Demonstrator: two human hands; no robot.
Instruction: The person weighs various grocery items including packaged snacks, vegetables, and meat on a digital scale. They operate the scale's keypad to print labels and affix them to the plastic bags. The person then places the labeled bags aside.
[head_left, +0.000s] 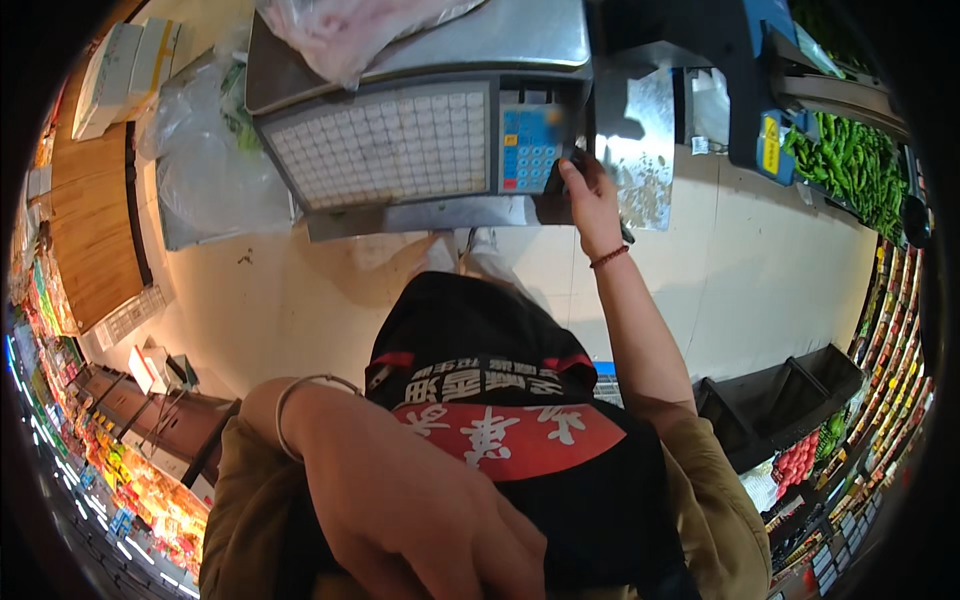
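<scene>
A price-computing scale (397, 150) with a broad grid of pale keys and a blue number pad (527, 150) stands in front of me. On its metal weighing platter (480, 45) rests a clear plastic bag (352, 34) with something pinkish in it. My right hand (595, 199) is at the scale's right edge, beside the number pad. Its thumb points up and the other fingers are dark and partly hidden, so its grip is unclear. Close to the camera, my left hand (427, 487) is raised before my chest, over the black apron (472, 322). Its fingertips curl out of sight.
Clear plastic bags (214, 180) lie left of the scale. White foam boxes (124, 75) stand far left near a wooden board (97, 217). Green peppers (847, 165) are heaped at the right, behind a blue and black machine (757, 105). A black crate (780, 405) sits at lower right.
</scene>
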